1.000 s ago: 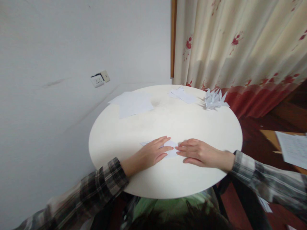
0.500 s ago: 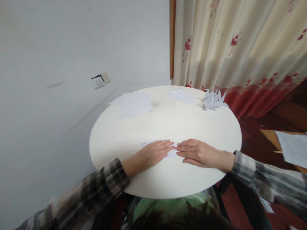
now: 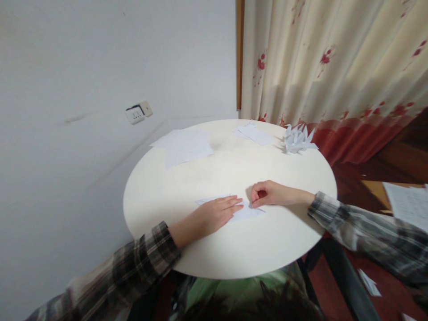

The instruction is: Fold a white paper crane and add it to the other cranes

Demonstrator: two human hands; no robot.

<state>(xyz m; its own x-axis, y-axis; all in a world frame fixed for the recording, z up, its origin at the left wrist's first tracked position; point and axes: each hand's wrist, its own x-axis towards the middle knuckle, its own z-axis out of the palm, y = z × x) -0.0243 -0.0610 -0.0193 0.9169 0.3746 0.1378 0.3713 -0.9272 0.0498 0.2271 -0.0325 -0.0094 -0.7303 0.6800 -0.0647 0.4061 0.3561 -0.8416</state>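
A folded piece of white paper [image 3: 247,212] lies flat on the round cream table [image 3: 187,183], near its front edge. My left hand [image 3: 216,214] lies flat on the paper's left part, fingers stretched out and together. My right hand [image 3: 265,194] is curled at the paper's upper right edge, fingertips pinched down on that edge. Plaid sleeves cover both my forearms.
A loose stack of white sheets [image 3: 185,145] lies at the table's back left, smaller paper pieces [image 3: 254,133] at the back middle. Several folded paper cranes [image 3: 297,139] sit at the back right. A grey wall with a socket [image 3: 137,112] is left, a flowered curtain [image 3: 327,67] behind.
My right hand has lifted off the paper's right part, drawn back and curled, now pinching its upper right edge. More of the paper shows. My left hand has stayed put.
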